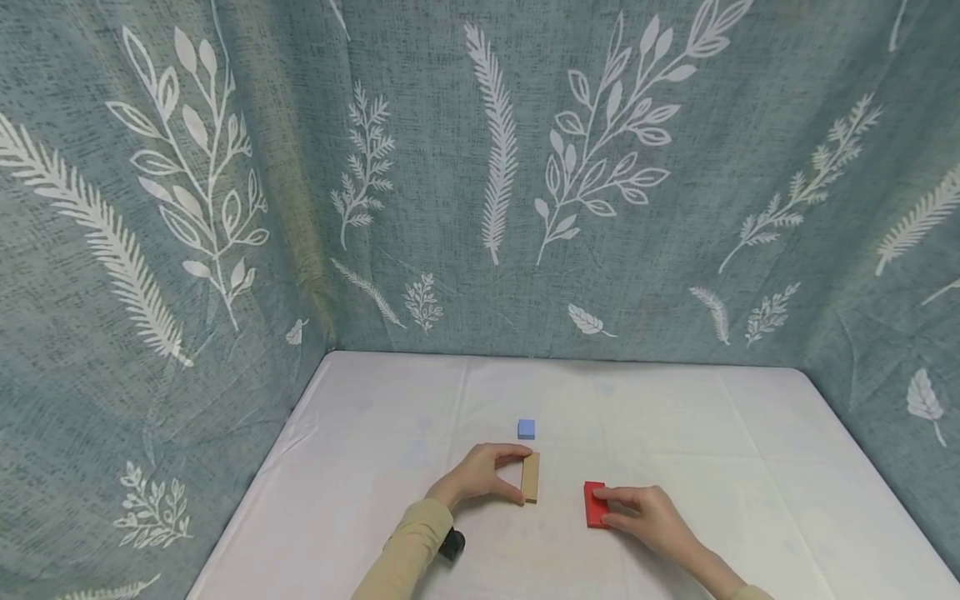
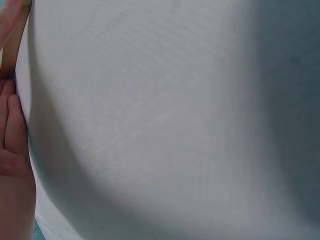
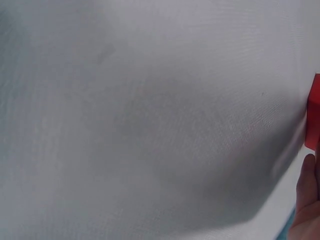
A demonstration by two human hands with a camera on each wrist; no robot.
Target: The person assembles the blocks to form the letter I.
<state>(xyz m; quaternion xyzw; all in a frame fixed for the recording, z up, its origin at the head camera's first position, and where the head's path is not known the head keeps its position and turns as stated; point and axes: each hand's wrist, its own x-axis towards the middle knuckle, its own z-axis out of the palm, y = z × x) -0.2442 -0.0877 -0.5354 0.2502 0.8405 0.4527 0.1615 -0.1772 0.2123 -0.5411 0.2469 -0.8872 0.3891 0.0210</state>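
A flat tan wooden block (image 1: 530, 477) lies lengthwise away from me on the white table. My left hand (image 1: 477, 475) holds it by its two ends, fingers at the far end and thumb at the near one. Part of that block (image 2: 14, 50) shows at the left edge of the left wrist view. To the right, a red rectangular block (image 1: 592, 510) is pinched by my right hand (image 1: 651, 518), whose fingertips cover its right side. The red block (image 3: 313, 117) is cut off at the right wrist view's edge.
A small blue block (image 1: 527, 429) sits just beyond the wooden one. The white cloth (image 1: 360, 417) covers the table, and a blue-green leaf-patterned curtain (image 1: 450, 167) stands behind and at both sides. A black device (image 1: 452, 544) is at my left wrist.
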